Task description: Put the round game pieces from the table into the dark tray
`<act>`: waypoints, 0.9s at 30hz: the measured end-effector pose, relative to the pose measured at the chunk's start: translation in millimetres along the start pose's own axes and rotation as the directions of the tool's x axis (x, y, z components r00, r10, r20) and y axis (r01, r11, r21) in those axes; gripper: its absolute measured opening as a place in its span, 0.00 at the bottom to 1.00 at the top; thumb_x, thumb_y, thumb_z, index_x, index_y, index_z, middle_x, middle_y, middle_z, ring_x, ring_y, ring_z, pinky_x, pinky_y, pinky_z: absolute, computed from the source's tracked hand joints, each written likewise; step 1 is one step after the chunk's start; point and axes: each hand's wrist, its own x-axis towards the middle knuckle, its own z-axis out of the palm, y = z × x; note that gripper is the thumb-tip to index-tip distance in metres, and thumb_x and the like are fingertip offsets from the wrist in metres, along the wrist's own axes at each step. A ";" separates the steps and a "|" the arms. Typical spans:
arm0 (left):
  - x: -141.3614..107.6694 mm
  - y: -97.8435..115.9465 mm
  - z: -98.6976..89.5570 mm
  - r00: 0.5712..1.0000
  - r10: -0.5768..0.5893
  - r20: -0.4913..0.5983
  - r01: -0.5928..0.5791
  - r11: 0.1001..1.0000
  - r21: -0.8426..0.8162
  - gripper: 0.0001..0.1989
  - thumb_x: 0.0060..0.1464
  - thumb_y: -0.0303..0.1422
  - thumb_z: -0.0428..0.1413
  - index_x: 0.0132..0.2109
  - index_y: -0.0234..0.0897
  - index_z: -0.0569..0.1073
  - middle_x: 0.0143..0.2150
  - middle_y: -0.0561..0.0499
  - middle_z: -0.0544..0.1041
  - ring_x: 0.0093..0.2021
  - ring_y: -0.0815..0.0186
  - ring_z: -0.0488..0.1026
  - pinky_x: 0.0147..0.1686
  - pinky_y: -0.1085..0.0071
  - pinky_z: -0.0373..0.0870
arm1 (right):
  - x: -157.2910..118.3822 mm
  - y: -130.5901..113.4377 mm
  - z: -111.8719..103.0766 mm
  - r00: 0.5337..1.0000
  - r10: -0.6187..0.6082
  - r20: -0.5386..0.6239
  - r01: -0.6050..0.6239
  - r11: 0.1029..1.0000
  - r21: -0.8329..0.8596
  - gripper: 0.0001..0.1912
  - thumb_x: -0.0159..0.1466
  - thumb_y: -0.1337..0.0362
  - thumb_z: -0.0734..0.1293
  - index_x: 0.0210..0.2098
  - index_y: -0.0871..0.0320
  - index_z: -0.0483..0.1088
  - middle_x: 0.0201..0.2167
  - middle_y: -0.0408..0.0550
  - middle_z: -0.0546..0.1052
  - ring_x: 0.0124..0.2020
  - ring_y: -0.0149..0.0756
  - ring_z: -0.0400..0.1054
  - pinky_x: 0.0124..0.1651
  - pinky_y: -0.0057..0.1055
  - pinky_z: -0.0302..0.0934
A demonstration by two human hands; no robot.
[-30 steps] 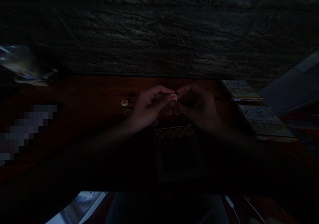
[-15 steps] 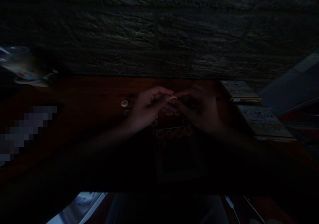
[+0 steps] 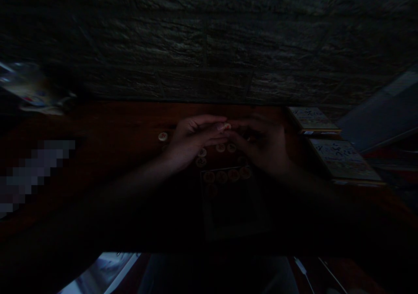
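Note:
Between the fingertips of both hands is a round piece with a red mark (image 3: 227, 127). My left hand (image 3: 192, 137) grips it from the left with thumb and fingers, and my right hand (image 3: 261, 141) pinches it from the right. Several similar round pieces, such as one with a dark mark (image 3: 220, 147), lie on the table just below the hands. Nearer to me is a shallow tray (image 3: 209, 224) with a row of round pieces along its far edge. Another round piece (image 3: 163, 136) lies left of my left hand. The light is very dim.
Two flat patterned boxes, one farther (image 3: 315, 119) and one nearer (image 3: 344, 159), lie at the right. A blurred container (image 3: 32, 87) stands at the far left. Behind the wooden table (image 3: 130, 115) rises a stone wall (image 3: 202, 37). A pixelated patch covers something at the left.
The held piece has turned so its red-marked face shows. My left fingers have straightened and shifted slightly, uncovering more pieces on the table beneath.

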 end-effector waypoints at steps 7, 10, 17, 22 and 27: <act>-1.9 2.3 1.4 1.000 -0.010 -0.009 0.010 0.999 0.051 0.17 0.53 0.38 0.74 0.49 0.40 0.86 0.47 0.46 0.88 0.44 0.61 0.86 0.46 0.66 0.84 | -0.9 3.1 1.6 1.000 -0.004 0.030 0.003 0.999 0.034 0.11 0.65 0.61 0.79 0.46 0.51 0.81 0.37 0.44 0.81 0.33 0.35 0.74 0.36 0.33 0.70; -1.7 2.4 1.7 0.999 -0.019 0.030 0.017 0.997 0.069 0.16 0.56 0.40 0.72 0.49 0.39 0.86 0.47 0.45 0.87 0.43 0.61 0.85 0.44 0.67 0.82 | 0.7 -0.3 0.6 0.999 -0.022 0.030 0.022 1.000 0.005 0.11 0.67 0.58 0.77 0.48 0.51 0.81 0.38 0.46 0.80 0.36 0.37 0.74 0.37 0.34 0.70; 0.5 0.2 -0.9 0.993 0.010 0.114 -0.023 0.993 0.116 0.12 0.60 0.40 0.69 0.44 0.37 0.86 0.40 0.46 0.85 0.38 0.64 0.82 0.39 0.69 0.78 | 1.7 -2.9 -0.7 0.998 -0.056 0.042 0.055 0.998 0.023 0.13 0.68 0.56 0.76 0.51 0.51 0.81 0.39 0.46 0.78 0.36 0.36 0.72 0.37 0.34 0.69; 1.3 -3.4 -5.3 0.994 0.025 0.103 -0.041 0.987 0.155 0.14 0.56 0.40 0.72 0.45 0.37 0.85 0.37 0.49 0.84 0.33 0.67 0.79 0.36 0.71 0.76 | 0.3 -0.6 0.3 0.995 -0.074 0.073 0.071 0.997 0.044 0.13 0.69 0.62 0.75 0.53 0.50 0.81 0.41 0.47 0.78 0.37 0.36 0.72 0.38 0.34 0.69; 1.1 -2.6 -3.5 0.994 0.033 0.101 -0.044 0.993 0.112 0.11 0.59 0.39 0.71 0.43 0.37 0.85 0.37 0.49 0.84 0.33 0.68 0.79 0.37 0.72 0.76 | 0.2 -2.7 0.2 0.996 -0.048 0.071 0.045 0.998 0.039 0.14 0.69 0.61 0.75 0.53 0.51 0.81 0.40 0.47 0.79 0.37 0.36 0.73 0.39 0.34 0.70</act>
